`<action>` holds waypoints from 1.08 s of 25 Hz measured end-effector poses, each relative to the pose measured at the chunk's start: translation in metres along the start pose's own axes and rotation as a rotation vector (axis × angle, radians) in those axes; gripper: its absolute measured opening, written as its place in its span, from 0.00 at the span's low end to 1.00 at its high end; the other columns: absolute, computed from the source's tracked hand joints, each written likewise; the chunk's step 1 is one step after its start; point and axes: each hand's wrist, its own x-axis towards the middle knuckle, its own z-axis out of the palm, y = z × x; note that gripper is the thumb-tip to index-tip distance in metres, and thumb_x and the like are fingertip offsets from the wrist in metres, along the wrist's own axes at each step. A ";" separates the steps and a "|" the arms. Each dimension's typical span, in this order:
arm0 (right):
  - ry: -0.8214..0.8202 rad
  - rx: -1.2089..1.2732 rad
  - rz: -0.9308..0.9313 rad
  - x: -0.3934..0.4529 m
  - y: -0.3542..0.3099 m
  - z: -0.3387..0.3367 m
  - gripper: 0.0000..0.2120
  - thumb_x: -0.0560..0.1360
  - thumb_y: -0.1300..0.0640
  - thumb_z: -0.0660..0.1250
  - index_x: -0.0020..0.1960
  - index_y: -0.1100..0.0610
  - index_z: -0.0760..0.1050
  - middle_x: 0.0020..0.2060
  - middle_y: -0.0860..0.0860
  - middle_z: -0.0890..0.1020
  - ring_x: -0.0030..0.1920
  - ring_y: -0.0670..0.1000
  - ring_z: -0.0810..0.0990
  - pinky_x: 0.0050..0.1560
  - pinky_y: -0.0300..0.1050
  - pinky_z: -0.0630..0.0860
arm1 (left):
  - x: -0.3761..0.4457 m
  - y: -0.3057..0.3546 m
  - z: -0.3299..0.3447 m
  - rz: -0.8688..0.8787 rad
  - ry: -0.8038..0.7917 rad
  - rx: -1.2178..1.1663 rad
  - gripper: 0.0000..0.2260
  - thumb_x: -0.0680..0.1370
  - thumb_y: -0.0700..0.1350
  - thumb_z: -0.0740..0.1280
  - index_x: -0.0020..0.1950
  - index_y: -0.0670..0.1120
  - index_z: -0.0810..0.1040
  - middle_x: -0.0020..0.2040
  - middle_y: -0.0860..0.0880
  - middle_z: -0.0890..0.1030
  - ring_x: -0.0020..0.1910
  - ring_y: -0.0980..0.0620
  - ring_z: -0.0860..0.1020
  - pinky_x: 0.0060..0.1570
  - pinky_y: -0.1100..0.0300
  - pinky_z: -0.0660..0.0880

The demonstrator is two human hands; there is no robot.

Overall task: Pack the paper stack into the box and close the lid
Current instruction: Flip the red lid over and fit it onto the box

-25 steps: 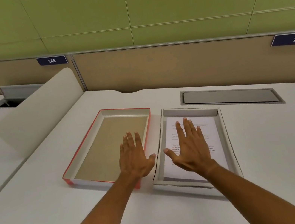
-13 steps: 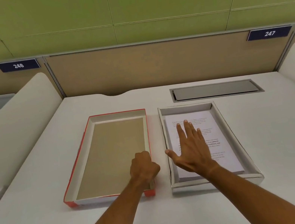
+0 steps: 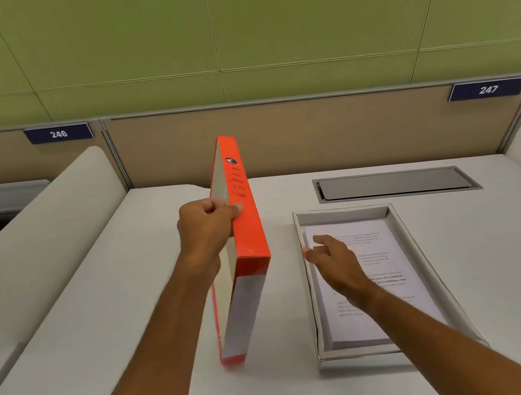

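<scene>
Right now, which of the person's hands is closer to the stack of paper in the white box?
The right hand. It is open, over the near-left part of the paper stack in the white box. The left hand is off to the left, gripping the orange lid tipped on edge.

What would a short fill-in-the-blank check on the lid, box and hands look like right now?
1. The left hand grips the orange lid, tipped up on its ____.
2. The paper stack lies inside the ____ box.
3. The right hand hovers open over the ____.
4. The sign at the far right reads ____.

Missing words: edge; white; paper; 247
</scene>
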 end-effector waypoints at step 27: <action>0.099 0.534 0.229 0.022 0.109 -0.188 0.13 0.80 0.51 0.63 0.57 0.57 0.80 0.46 0.56 0.88 0.44 0.61 0.88 0.40 0.54 0.84 | 0.014 -0.109 0.071 -0.535 -0.411 -0.041 0.15 0.72 0.49 0.74 0.50 0.38 0.83 0.35 0.45 0.84 0.31 0.51 0.81 0.32 0.60 0.79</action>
